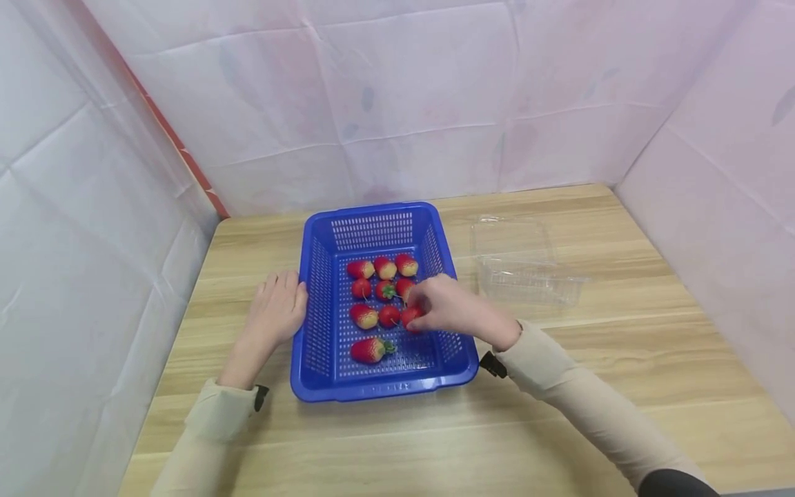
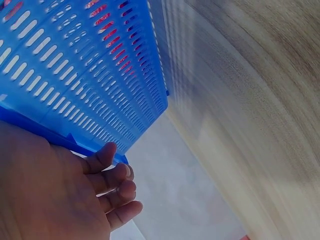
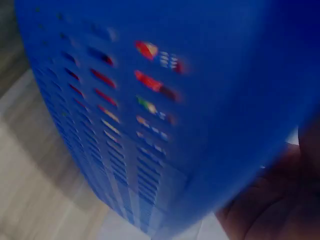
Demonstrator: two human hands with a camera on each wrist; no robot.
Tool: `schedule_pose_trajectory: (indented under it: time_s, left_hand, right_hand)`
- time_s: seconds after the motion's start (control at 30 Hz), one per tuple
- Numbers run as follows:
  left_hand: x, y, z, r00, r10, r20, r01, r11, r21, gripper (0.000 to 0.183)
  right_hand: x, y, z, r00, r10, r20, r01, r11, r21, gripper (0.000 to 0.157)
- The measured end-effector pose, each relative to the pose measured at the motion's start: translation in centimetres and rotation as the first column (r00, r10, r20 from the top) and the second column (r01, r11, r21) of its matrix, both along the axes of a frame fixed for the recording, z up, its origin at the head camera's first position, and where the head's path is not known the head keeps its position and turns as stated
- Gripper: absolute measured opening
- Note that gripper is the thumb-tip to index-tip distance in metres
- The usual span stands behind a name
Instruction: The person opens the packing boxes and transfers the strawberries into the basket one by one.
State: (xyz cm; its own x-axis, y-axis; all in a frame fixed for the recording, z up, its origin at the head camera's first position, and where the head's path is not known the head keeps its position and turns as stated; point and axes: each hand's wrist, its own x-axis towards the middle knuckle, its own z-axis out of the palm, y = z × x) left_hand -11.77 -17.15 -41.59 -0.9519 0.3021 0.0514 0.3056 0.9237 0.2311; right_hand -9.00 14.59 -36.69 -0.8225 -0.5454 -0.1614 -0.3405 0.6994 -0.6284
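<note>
A blue plastic basket (image 1: 385,393) with slotted walls stands on the table. Inside lie several toy strawberries (image 1: 368,351), red with yellowish ends, and round red cherries (image 1: 361,288) with thin stems, roughly in rows. Reaching in over the right wall, my right hand (image 1: 450,307) pinches a cherry (image 1: 410,318) between thumb and fingers, partly hiding it. My left hand (image 1: 277,307) rests against the left rim, fingers loosely extended. The left wrist view shows those fingertips (image 2: 131,192) right at the rim. In the right wrist view, the basket wall (image 3: 200,125) covers the fingers.
Right of the basket, an opened clear plastic clamshell box (image 1: 531,279) lies on the wooden table (image 1: 633,345). Pale patterned sheeting (image 1: 422,96) encloses the back and both sides.
</note>
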Motion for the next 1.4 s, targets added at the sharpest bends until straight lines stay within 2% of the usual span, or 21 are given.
schedule_pose_trajectory:
  time_s: [0.13,0.23,0.37,0.6,0.87,0.97,1.07,1.13,1.23,1.27,1.33,1.4]
  left_hand:
    - [0.0,-0.1,0.1,1.000,0.002,-0.002,-0.002,1.000,0.002,0.029]
    - [-0.1,-0.1,0.1,1.000,0.002,0.005,-0.002,1.000,0.005,0.030]
    - [-0.1,-0.1,0.1,1.000,-0.001,0.022,0.001,1.000,0.002,0.031]
    - [0.0,-0.1,0.3,1.000,-0.004,0.027,0.004,1.000,-0.002,0.033]
    - [0.2,0.0,0.5,1.000,0.002,0.029,-0.002,1.000,0.006,0.033]
    - [0.3,0.1,0.4,0.999,0.007,0.034,-0.007,1.000,0.012,0.032]
    - [0.1,0.1,0.3,1.000,0.010,0.026,-0.010,1.000,0.021,0.032]
    - [-0.2,0.1,0.3,1.000,0.010,0.023,-0.011,1.000,0.027,0.032]
    - [-0.5,0.1,0.3,1.000,0.006,0.025,-0.007,0.999,0.039,0.033]
    - [-0.6,0.1,0.3,0.999,0.007,0.031,-0.008,0.999,0.044,0.034]
    - [-0.5,0.0,0.3,0.998,0.008,0.056,-0.012,0.998,0.063,0.034]
    - [-0.4,-0.2,0.2,0.996,0.011,0.086,-0.018,0.996,0.088,0.034]
  right_hand:
    - [0.4,-1.0,-0.7,0.995,0.095,0.016,-0.096,0.991,0.088,0.018]
    - [0.7,-1.6,-1.6,0.987,0.159,0.026,-0.161,0.982,0.102,0.021]
    - [0.9,-2.1,-2.9,0.978,0.206,0.037,-0.209,0.973,0.098,0.021]
    - [1.2,-2.4,-4.8,0.970,0.242,0.008,-0.242,0.965,0.103,0.020]
    - [1.4,-2.3,-4.9,0.971,0.235,-0.046,-0.230,0.969,0.095,0.023]
    - [1.4,-1.9,-4.2,0.978,0.201,-0.061,-0.196,0.977,0.079,0.029]
    - [1.3,-1.2,-3.4,0.974,0.146,-0.175,-0.149,0.989,-0.004,0.031]
    - [1.1,-0.3,-2.9,0.953,0.077,-0.293,-0.110,0.989,-0.098,0.032]
    - [1.4,1.2,-2.6,0.902,-0.103,-0.420,-0.001,0.971,-0.240,0.038]
    - [1.6,1.8,-2.7,0.885,-0.163,-0.436,0.044,0.962,-0.270,0.043]
    - [2.2,2.8,-3.0,0.872,-0.262,-0.414,0.142,0.944,-0.296,0.053]
    - [3.1,3.6,-3.6,0.878,-0.317,-0.358,0.220,0.933,-0.284,0.061]
